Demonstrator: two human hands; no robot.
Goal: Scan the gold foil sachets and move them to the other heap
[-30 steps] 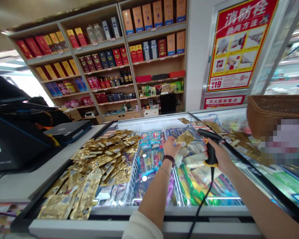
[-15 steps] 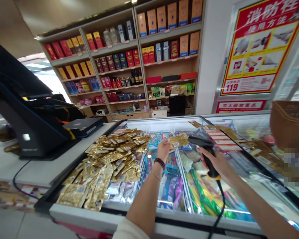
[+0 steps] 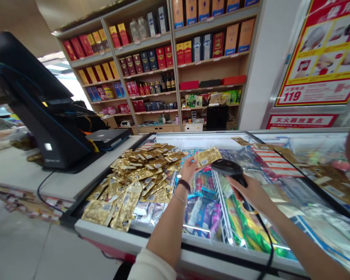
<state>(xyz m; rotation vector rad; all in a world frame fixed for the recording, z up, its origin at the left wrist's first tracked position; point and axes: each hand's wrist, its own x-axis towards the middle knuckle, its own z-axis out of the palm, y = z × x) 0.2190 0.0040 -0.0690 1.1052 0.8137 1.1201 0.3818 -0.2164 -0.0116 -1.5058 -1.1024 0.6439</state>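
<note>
One long chest freezer point(image 3: 111, 235) with a smooth, pale rim and clear top bears a broad heap of crinkled, shiny gold foil packets point(image 3: 146, 171) on its left. Above it, a black plastic, pistol-shaped scanner point(image 3: 227, 167) with a thin black cable point(image 3: 268, 235) sits in the right hand point(image 3: 253, 190), fingers curled around its grip, forearm slanting from the lower right. The left hand point(image 3: 188, 168), arm stretched forward, pinches one end of a flat, rectangular gold foil packet point(image 3: 209, 157), raised just beside the scanner's head; whether they touch, I cannot tell.

Gold pkts point(image 3: 147, 171) atop chest frzr point(image 3: 111, 236)
</note>
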